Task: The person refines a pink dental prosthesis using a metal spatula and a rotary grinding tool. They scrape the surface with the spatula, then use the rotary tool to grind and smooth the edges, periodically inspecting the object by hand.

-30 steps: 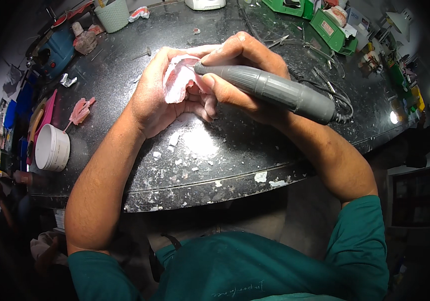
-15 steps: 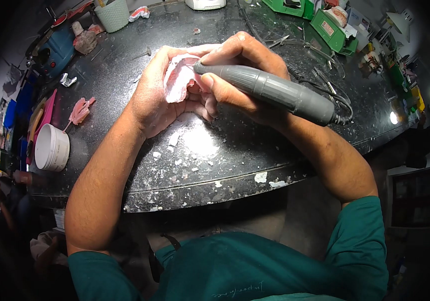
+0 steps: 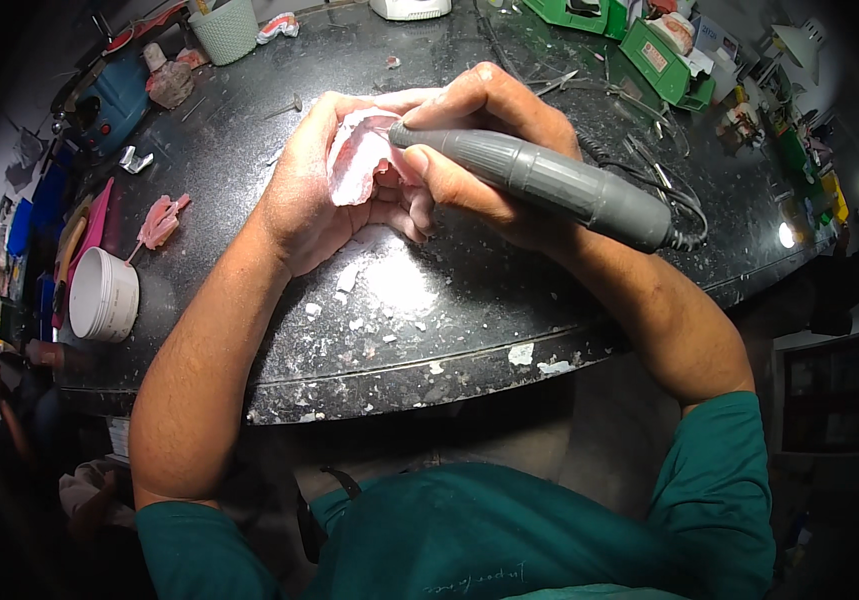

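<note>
Cupped in my left hand (image 3: 301, 165) is a pink, dust-covered denture base (image 3: 352, 160), its curved rim turned upward. My left fingers wrap behind and under it. A dark grey rotary handpiece (image 3: 539, 180) lies in my right hand (image 3: 494, 120), gripped like a pen between thumb and fingers. Its narrow front end points left and meets the inner side of the pink piece. The bur itself is too small or hidden to make out. A cord runs from the handpiece's back end on the right. White dust coats my left hand.
White flakes (image 3: 347, 278) are scattered over the black worktop (image 3: 469, 290). To the left stand a white tub (image 3: 104, 295), a pink branching piece (image 3: 161, 220) and a blue machine (image 3: 114, 100). Green bins (image 3: 654, 65) and metal hand tools (image 3: 639, 105) lie at the far right; a pale basket (image 3: 226, 32) stands far left.
Almost nothing differs. The back end of the handpiece has shifted very slightly to the right, while both hands keep their grip and place.
</note>
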### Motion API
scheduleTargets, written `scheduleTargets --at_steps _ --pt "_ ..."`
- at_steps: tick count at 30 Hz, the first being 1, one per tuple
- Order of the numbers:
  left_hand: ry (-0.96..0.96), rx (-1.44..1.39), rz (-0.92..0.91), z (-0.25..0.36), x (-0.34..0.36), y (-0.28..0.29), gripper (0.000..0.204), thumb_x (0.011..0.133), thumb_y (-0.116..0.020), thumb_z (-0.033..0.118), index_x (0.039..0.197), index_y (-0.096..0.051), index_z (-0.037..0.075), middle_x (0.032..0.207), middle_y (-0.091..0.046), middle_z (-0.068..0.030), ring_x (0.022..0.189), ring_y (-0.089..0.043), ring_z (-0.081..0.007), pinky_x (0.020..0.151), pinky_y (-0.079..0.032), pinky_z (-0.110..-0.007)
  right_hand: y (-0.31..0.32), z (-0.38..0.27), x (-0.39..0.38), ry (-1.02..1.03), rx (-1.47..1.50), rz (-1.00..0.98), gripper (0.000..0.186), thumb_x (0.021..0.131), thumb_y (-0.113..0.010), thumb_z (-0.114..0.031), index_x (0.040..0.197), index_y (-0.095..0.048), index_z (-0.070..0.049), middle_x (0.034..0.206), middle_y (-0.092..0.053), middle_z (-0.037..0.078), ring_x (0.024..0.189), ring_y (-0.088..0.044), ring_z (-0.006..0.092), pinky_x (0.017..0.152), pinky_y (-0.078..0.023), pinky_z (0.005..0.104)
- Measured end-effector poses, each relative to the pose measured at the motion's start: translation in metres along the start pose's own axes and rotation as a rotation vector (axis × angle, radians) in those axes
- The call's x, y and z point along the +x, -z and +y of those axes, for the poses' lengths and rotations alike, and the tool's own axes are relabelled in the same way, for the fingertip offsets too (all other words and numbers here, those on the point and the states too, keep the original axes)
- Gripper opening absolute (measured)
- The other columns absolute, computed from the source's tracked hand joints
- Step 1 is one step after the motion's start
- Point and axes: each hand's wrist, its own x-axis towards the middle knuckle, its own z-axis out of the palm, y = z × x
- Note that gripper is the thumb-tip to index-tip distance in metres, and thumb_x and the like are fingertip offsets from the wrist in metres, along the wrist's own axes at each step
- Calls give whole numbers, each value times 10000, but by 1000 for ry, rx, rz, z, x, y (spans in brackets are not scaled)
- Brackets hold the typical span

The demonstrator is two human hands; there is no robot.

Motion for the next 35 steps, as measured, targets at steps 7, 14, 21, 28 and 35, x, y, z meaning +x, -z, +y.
scheduleTargets --at_steps 7,14,21,28,35 --pt "-7 36 3 1 0 -2 608 989 -265 395 1384 -505 2 807 -680 -145 694 -681 -240 652 -580 -351 1 0 2 66 -46 19 287 807 -802 -242 982 -658 -66 883 -683 65 826 -708 170 739 -561 290" --pt "-33 69 -9 0 -1 -1 607 991 -263 394 1387 -501 -1 815 -680 -152 697 -683 -245 664 -584 -352 2 -1 1 64 -54 5 284 809 -797 -246 984 -660 -69 880 -683 61 816 -706 164 733 -561 290" --pt "-19 52 -8 -1 0 2 603 992 -267 406 1376 -517 14 820 -680 -151 700 -679 -251 681 -579 -374 4 -9 2 -57 -15 -81 245 847 -772 -155 1004 -636 -24 1016 -695 130 869 -678 146 765 -546 288" --pt "-1 21 2 -1 1 1 602 998 -255 404 1381 -512 16 834 -683 -153 697 -679 -254 671 -581 -374 5 -15 2 -185 24 -95 216 864 -758 -93 1010 -632 4 1093 -696 162 941 -664 142 840 -544 288" --pt "92 -29 -1 -6 4 10 615 1005 -242 417 1398 -497 19 833 -683 -167 714 -694 -283 667 -590 -393 6 -10 2 -157 -3 -93 238 867 -758 -109 1047 -645 -2 1116 -693 164 987 -667 176 883 -535 303"
